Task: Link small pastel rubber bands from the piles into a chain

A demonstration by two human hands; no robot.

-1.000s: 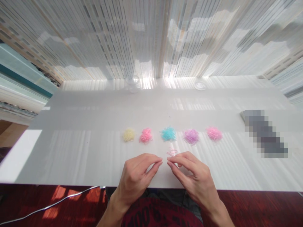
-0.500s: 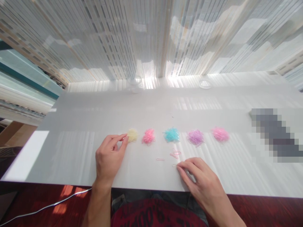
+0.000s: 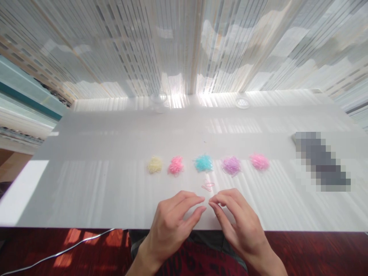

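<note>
Five small piles of rubber bands lie in a row on the white table: yellow (image 3: 155, 165), coral pink (image 3: 175, 165), turquoise (image 3: 204, 163), purple (image 3: 231, 165) and light pink (image 3: 259, 162). In front of the turquoise pile are a few loose pink bands (image 3: 207, 186). My left hand (image 3: 175, 218) is close by them, thumb and forefinger apart with nothing visible between. Facing it, my right hand (image 3: 240, 218) keeps thumb and forefinger pinched. A pale band showed at that pinch a moment earlier; now it can hardly be made out.
A blurred dark object (image 3: 322, 161) lies on the right of the table. Clear round containers (image 3: 159, 97) and a clear lid (image 3: 242, 102) stand at the back, by the striped curtain (image 3: 184, 46). A white cable (image 3: 83, 240) runs below the front edge at left.
My left hand has left the yellow pile and come right, close to my right fingertips. My right hand has barely moved. The loose pink band on the left is now hidden behind my left hand.
</note>
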